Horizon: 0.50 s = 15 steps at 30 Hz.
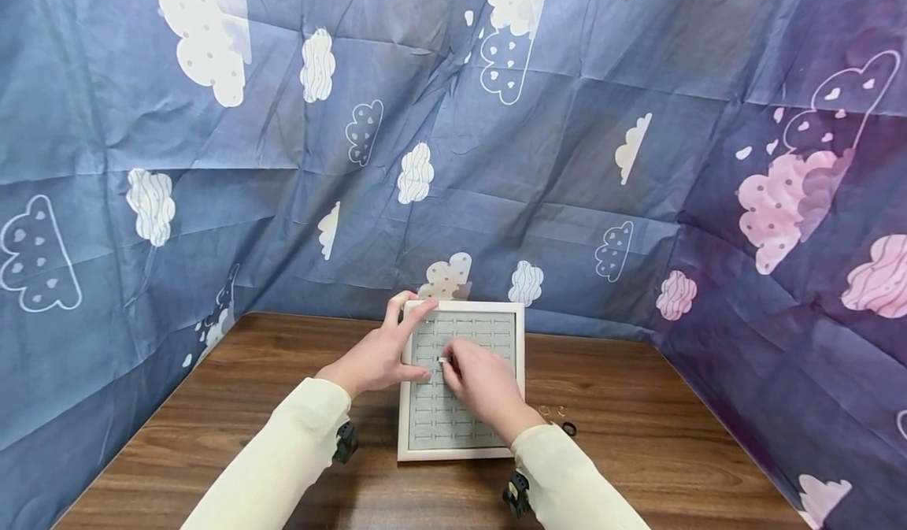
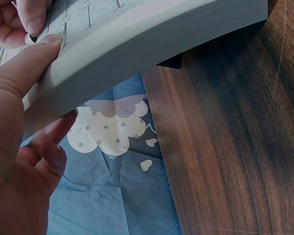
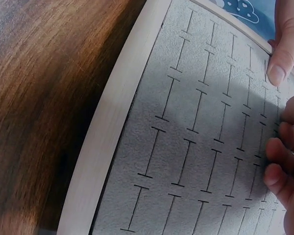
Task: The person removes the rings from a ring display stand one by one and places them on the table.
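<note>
A white-framed ring tray (image 1: 520, 357) with a grey slotted pad lies on the wooden table (image 1: 283, 388). My left hand (image 1: 397, 349) grips the tray's left edge, thumb on top of the frame and fingers at the far-left corner and under the rim. My right hand (image 1: 457, 366) rests on the pad and pinches a small silvery ring (image 1: 441, 360) over the slots near the left side. In the left wrist view the left thumb (image 2: 39, 54) presses on the tray frame (image 2: 152, 44). The right wrist view shows the pad (image 3: 196, 147) and my right fingers (image 3: 284, 166) curled at its edge.
Two thin gold rings (image 1: 544, 410) and a black ring (image 1: 569, 428) lie on the table right of the tray. A blue cloud-print cloth (image 1: 496, 160) walls in the back and both sides. The table's far-left edge (image 2: 157, 122) meets the cloth.
</note>
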Motion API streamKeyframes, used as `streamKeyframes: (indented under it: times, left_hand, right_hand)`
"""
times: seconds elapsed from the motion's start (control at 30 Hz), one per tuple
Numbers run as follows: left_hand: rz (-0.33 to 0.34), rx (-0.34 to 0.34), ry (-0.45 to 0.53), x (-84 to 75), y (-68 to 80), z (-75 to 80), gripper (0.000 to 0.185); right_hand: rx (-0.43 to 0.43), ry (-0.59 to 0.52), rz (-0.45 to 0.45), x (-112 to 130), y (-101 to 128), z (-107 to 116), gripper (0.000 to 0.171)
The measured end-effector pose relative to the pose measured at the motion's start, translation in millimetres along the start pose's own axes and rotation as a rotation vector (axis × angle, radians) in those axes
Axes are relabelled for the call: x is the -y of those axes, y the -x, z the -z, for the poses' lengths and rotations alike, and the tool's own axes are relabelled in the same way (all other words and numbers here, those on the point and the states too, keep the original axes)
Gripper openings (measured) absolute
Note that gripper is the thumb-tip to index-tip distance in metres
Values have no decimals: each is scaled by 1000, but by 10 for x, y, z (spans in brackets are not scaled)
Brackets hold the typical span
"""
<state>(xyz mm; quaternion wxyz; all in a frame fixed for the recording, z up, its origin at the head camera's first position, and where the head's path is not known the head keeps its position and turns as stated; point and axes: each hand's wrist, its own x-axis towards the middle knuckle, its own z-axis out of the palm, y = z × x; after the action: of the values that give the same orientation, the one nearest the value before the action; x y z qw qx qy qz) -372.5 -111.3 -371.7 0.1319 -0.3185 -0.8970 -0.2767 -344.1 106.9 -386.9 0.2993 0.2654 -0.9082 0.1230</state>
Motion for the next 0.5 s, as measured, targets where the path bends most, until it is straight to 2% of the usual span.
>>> streamKeyframes:
  times: [0.3,0.5]
  left_hand:
    - [13,3,8,3,-8,-11,110]
    - [9,1,11,2,-9,-7,110]
  right_hand:
    - [-39,-47,67,-61,2,-3,7]
    - [-20,-67,92,-98,-13,1,6]
